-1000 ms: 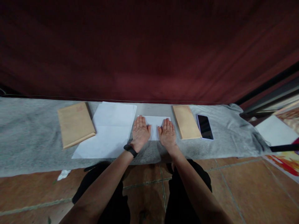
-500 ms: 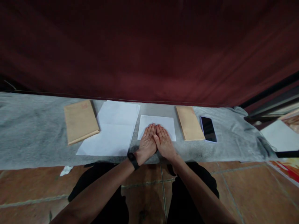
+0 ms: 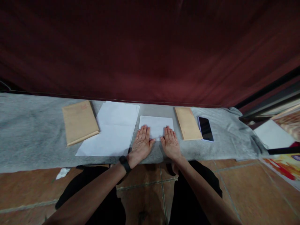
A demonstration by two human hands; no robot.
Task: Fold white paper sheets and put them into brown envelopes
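Since the small white paper rectangle (image 3: 156,122) looks light and creasable, its far edge suits pinching; left hand (image 3: 141,144) and right hand (image 3: 171,144) lie flattened over it.

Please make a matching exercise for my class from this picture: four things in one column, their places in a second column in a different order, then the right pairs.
Things
1. Phone
2. Black wristband
3. Wide brown packet
4. Small white paper

Places
A. Around the left wrist
B. Beneath the fingers of the left hand and the right hand
C. Just right of the narrow brown packet
D. At the left side of the large white sheets

Right pairs: 1-C, 2-A, 3-D, 4-B
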